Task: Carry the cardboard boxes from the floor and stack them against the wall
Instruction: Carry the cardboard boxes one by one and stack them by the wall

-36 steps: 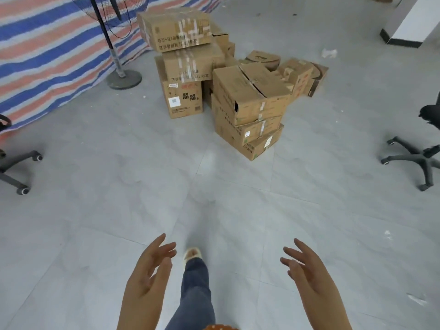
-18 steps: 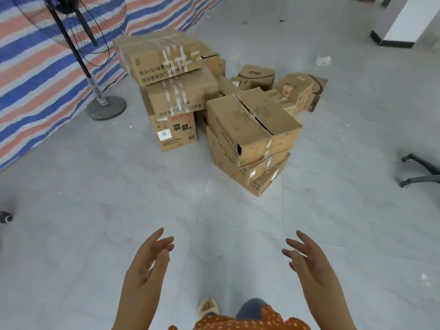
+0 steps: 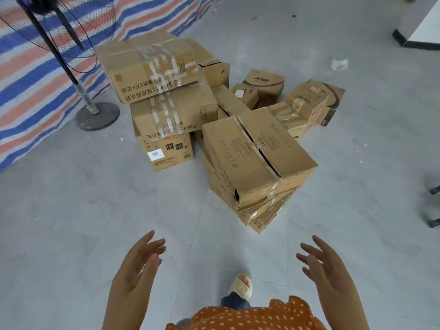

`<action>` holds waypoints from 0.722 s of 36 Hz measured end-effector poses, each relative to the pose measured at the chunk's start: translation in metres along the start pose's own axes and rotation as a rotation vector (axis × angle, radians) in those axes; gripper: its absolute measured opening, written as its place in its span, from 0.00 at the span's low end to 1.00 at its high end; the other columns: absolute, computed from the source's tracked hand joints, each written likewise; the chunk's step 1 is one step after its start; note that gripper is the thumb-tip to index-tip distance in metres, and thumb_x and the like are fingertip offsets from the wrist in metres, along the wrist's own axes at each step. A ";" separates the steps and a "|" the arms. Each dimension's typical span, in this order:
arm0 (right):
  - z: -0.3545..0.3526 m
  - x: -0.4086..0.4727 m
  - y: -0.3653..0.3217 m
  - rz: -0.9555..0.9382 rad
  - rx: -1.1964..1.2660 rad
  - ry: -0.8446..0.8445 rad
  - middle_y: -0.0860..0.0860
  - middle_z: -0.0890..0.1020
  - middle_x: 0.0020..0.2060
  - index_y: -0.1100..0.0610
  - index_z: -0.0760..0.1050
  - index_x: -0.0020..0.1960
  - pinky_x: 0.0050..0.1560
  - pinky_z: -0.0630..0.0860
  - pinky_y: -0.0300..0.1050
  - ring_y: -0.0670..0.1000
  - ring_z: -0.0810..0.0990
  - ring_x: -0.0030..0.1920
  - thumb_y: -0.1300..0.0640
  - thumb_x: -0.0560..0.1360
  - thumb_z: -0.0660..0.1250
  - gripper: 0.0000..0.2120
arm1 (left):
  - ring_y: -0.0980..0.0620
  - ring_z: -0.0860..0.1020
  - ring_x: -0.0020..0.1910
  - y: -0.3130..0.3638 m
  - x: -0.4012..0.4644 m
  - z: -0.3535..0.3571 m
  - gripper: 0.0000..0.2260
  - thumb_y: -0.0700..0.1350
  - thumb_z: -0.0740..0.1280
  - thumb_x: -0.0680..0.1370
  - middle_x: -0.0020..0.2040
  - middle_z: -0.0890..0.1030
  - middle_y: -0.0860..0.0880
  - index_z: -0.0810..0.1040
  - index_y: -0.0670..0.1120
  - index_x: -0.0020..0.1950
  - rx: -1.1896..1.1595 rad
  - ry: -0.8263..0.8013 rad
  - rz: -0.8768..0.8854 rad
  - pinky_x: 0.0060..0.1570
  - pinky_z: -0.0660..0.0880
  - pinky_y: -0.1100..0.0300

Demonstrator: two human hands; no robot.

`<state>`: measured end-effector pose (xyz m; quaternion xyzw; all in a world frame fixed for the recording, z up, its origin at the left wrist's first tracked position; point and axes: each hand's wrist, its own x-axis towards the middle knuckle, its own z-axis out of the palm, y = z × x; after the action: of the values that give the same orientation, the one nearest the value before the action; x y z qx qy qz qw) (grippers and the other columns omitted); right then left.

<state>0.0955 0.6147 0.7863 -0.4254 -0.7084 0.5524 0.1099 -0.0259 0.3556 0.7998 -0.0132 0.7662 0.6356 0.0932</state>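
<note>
Cardboard boxes (image 3: 257,158) sit heaped on grey floor tiles (image 3: 71,210), two stacks in front, smaller ones behind. Bare floor lies on the near side. Left hand (image 3: 135,267) and right hand (image 3: 326,270) reach forward, apart, fingers spread, holding nothing. A pedestal fan (image 3: 95,113) stands just left, before a striped tarpaulin (image 3: 28,75).

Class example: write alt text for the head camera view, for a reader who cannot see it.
A person's open left hand and right hand reach toward piled cardboard boxes on a grey tiled floor. A standing fan and striped tarp stand left.
</note>
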 end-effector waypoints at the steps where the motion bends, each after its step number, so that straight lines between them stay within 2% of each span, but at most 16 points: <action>1: -0.001 0.016 -0.007 -0.007 0.003 0.004 0.51 0.79 0.59 0.47 0.68 0.62 0.64 0.72 0.61 0.52 0.80 0.55 0.57 0.78 0.61 0.14 | 0.55 0.81 0.54 0.004 0.012 0.009 0.13 0.54 0.66 0.70 0.53 0.83 0.54 0.80 0.65 0.54 -0.002 0.005 0.007 0.56 0.77 0.51; 3: -0.003 0.048 -0.016 -0.008 -0.009 -0.011 0.50 0.79 0.57 0.47 0.68 0.63 0.64 0.72 0.60 0.51 0.80 0.54 0.58 0.78 0.61 0.14 | 0.53 0.81 0.55 0.005 0.035 0.026 0.11 0.49 0.68 0.75 0.52 0.84 0.55 0.79 0.60 0.56 0.002 0.011 0.003 0.56 0.78 0.52; 5: -0.003 0.072 -0.023 -0.001 -0.018 -0.026 0.47 0.79 0.56 0.47 0.67 0.63 0.64 0.72 0.59 0.51 0.80 0.55 0.57 0.78 0.60 0.15 | 0.51 0.81 0.55 0.007 0.054 0.040 0.12 0.41 0.66 0.79 0.51 0.83 0.56 0.78 0.58 0.57 0.008 0.005 -0.018 0.56 0.78 0.55; 7: -0.002 0.092 -0.028 -0.005 -0.019 -0.025 0.43 0.79 0.55 0.46 0.68 0.63 0.64 0.73 0.58 0.49 0.80 0.54 0.57 0.78 0.61 0.15 | 0.55 0.81 0.54 0.013 0.074 0.052 0.11 0.50 0.68 0.75 0.51 0.83 0.57 0.79 0.61 0.56 0.035 -0.033 -0.016 0.57 0.78 0.52; 9: 0.003 0.112 -0.028 0.018 -0.017 -0.024 0.41 0.79 0.54 0.46 0.68 0.63 0.63 0.73 0.58 0.47 0.80 0.54 0.58 0.78 0.61 0.15 | 0.57 0.81 0.54 0.018 0.098 0.058 0.15 0.61 0.65 0.67 0.52 0.83 0.58 0.78 0.68 0.53 0.075 -0.066 -0.018 0.59 0.74 0.49; 11: 0.013 0.131 -0.025 0.063 -0.015 -0.036 0.42 0.79 0.54 0.44 0.68 0.61 0.63 0.73 0.58 0.46 0.80 0.53 0.56 0.78 0.62 0.14 | 0.57 0.81 0.54 0.017 0.130 0.064 0.16 0.63 0.63 0.65 0.52 0.83 0.58 0.77 0.71 0.51 0.119 -0.090 -0.037 0.61 0.73 0.46; 12: 0.019 0.140 -0.025 0.096 -0.007 -0.046 0.41 0.79 0.53 0.41 0.68 0.59 0.63 0.74 0.56 0.45 0.80 0.52 0.50 0.76 0.65 0.13 | 0.57 0.81 0.54 0.017 0.148 0.067 0.15 0.63 0.63 0.66 0.52 0.83 0.59 0.76 0.72 0.51 0.152 -0.114 -0.051 0.62 0.73 0.45; 14: 0.033 0.162 -0.023 0.167 0.025 -0.072 0.41 0.79 0.52 0.40 0.69 0.58 0.59 0.75 0.50 0.44 0.81 0.51 0.32 0.65 0.68 0.25 | 0.54 0.80 0.56 0.019 0.187 0.078 0.12 0.59 0.62 0.70 0.53 0.83 0.58 0.75 0.73 0.51 0.215 -0.178 -0.079 0.63 0.73 0.45; 15: 0.041 0.174 -0.021 0.225 0.058 -0.078 0.43 0.80 0.52 0.43 0.70 0.61 0.57 0.76 0.48 0.44 0.81 0.50 0.32 0.66 0.68 0.28 | 0.52 0.79 0.57 0.020 0.208 0.085 0.13 0.58 0.61 0.71 0.54 0.82 0.57 0.75 0.71 0.53 0.246 -0.216 -0.081 0.64 0.73 0.44; 17: 0.056 0.198 -0.017 0.331 0.124 -0.069 0.46 0.80 0.52 0.51 0.71 0.65 0.53 0.76 0.46 0.45 0.81 0.50 0.48 0.78 0.63 0.17 | 0.50 0.78 0.59 0.018 0.253 0.100 0.15 0.57 0.59 0.71 0.57 0.80 0.56 0.72 0.66 0.57 0.316 -0.299 -0.082 0.64 0.72 0.45; 18: 0.063 0.210 -0.014 0.375 0.143 -0.056 0.46 0.80 0.52 0.52 0.70 0.65 0.52 0.76 0.45 0.45 0.81 0.50 0.53 0.80 0.60 0.14 | 0.50 0.78 0.60 0.017 0.277 0.109 0.15 0.57 0.59 0.71 0.58 0.79 0.55 0.72 0.64 0.57 0.343 -0.344 -0.083 0.64 0.72 0.46; 21: 0.087 0.246 -0.006 0.498 0.217 0.005 0.46 0.80 0.51 0.50 0.71 0.62 0.48 0.76 0.43 0.46 0.81 0.51 0.56 0.81 0.60 0.11 | 0.51 0.77 0.61 0.003 0.356 0.134 0.11 0.53 0.64 0.76 0.58 0.80 0.53 0.72 0.63 0.58 0.416 -0.485 -0.107 0.65 0.72 0.46; 24: 0.114 0.281 -0.001 0.630 0.312 0.081 0.49 0.80 0.51 0.54 0.71 0.63 0.52 0.74 0.48 0.50 0.80 0.51 0.56 0.80 0.61 0.12 | 0.50 0.76 0.62 -0.015 0.440 0.161 0.11 0.45 0.62 0.81 0.59 0.79 0.51 0.72 0.59 0.61 0.494 -0.607 -0.124 0.66 0.70 0.45; 26: 0.133 0.304 0.006 0.717 0.373 0.137 0.53 0.78 0.55 0.56 0.69 0.66 0.54 0.73 0.51 0.54 0.78 0.54 0.57 0.80 0.61 0.15 | 0.49 0.75 0.62 -0.025 0.494 0.185 0.11 0.46 0.63 0.80 0.58 0.79 0.51 0.72 0.57 0.62 0.546 -0.656 -0.135 0.66 0.69 0.48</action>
<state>-0.1714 0.7434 0.6364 -0.6537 -0.3941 0.6452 0.0326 -0.4840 0.5804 0.6648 0.1646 0.8335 0.3727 0.3731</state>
